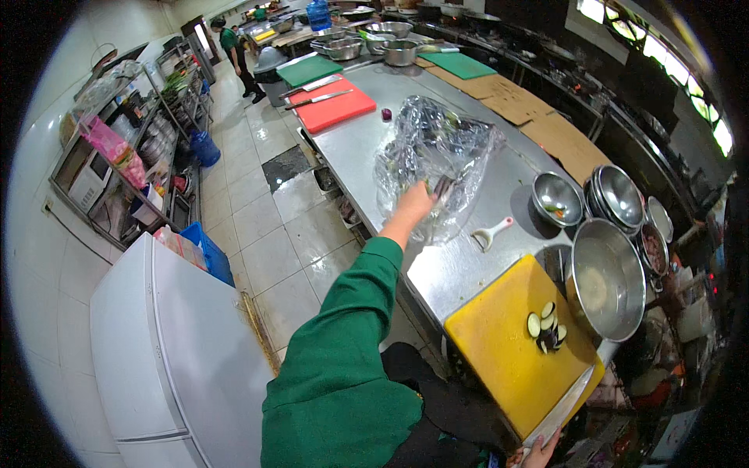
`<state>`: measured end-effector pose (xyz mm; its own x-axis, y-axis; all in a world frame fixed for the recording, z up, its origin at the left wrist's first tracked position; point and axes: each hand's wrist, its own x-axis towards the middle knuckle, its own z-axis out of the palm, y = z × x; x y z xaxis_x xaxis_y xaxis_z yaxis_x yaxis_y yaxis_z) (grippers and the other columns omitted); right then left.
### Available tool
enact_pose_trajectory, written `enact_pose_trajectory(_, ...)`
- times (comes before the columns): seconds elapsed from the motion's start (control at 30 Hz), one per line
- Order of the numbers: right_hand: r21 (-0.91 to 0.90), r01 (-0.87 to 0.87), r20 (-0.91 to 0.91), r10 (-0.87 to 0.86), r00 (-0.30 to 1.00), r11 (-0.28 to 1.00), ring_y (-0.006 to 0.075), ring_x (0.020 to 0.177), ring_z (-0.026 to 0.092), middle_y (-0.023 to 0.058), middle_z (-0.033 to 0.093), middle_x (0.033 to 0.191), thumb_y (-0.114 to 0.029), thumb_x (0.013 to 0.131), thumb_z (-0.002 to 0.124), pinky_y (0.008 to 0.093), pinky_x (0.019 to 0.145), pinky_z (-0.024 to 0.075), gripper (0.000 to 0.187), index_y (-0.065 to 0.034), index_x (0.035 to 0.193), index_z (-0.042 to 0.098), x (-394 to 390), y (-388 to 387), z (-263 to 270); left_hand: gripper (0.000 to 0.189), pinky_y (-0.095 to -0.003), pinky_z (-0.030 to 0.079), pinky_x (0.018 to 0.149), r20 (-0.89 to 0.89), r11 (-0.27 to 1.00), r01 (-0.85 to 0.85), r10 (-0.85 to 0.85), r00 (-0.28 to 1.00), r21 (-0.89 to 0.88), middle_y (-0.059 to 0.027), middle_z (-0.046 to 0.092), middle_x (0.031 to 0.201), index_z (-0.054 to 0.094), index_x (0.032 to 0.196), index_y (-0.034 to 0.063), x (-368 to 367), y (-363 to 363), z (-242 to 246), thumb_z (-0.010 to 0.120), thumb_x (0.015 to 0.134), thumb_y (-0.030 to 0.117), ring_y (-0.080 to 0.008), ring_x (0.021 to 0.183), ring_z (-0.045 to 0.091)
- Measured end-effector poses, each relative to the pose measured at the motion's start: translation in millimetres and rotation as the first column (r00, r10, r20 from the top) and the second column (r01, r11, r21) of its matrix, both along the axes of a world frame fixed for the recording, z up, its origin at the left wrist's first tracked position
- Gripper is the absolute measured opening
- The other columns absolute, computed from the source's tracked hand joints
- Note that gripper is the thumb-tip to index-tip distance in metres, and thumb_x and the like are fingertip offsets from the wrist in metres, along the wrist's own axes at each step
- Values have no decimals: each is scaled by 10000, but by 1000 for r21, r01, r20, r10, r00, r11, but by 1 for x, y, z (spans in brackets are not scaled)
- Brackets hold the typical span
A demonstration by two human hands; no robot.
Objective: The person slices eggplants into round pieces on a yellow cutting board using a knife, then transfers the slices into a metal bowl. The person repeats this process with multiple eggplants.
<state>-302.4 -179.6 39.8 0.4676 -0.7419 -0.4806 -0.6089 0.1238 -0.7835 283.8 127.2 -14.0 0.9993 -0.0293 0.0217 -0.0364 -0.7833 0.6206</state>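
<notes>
My left hand [416, 202] reaches over a clear plastic bag [404, 164] on the steel table, its fingers closed around a dark eggplant [445, 186]. More dark eggplants [430, 120] show through the wrinkled plastic. Low in the view, my right hand [543, 451] grips a large kitchen knife [562, 403], whose blade lies along the near edge of a yellow cutting board [491, 333]. Eggplant slices [547, 323] sit in a small group on that board. A peeler [492, 233] with a white handle rests between bag and board.
A big steel pan [608, 281] stands beside the yellow board, near steel bowls [553, 199]. Farther along the table [351, 152] are a red board [333, 108] with knives, a purple onion piece [386, 114] and green boards [310, 70]. A person [234, 55] stands in the aisle.
</notes>
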Motion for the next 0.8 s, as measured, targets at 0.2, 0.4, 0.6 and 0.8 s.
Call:
enact_pose_trajectory(0.2,25,-97,118,94,989,995,119,542,536,87,646,819,-265,988,597,246,422,390,612,-218,1531,319,23,12,-6,875,-463,500,937,-192,995,-9,28,981,100,-256,658,1163,211,1473,-33,0,-19,4,661,770,230,-384,1077,654)
enact_pose_trajectory(0.4,59,-13,125,6,992,998,127,543,539,93,642,840,-247,988,593,239,422,387,619,-238,1537,307,19,28,-7,1148,-437,491,957,-434,986,165,-139,890,23,-323,583,1243,-69,1517,-47,18,-11,-14,707,703,183,-393,1127,617)
enact_pose_trajectory(0.6,44,-22,123,17,992,999,135,556,539,98,643,892,-253,982,598,246,431,396,647,-228,1547,281,11,38,1,679,-455,520,835,-311,928,75,-198,929,-366,-250,562,1123,307,1331,-9,20,-14,-26,691,796,158,-384,903,630)
enact_pose_trajectory(0.8,73,82,47,-86,995,994,145,463,497,168,616,1080,-208,1028,489,285,380,383,597,-237,1563,227,28,48,7,474,-487,506,883,-581,858,-108,-243,777,-503,-325,509,1232,295,1335,-16,-10,-20,-3,506,976,211,-416,987,627)
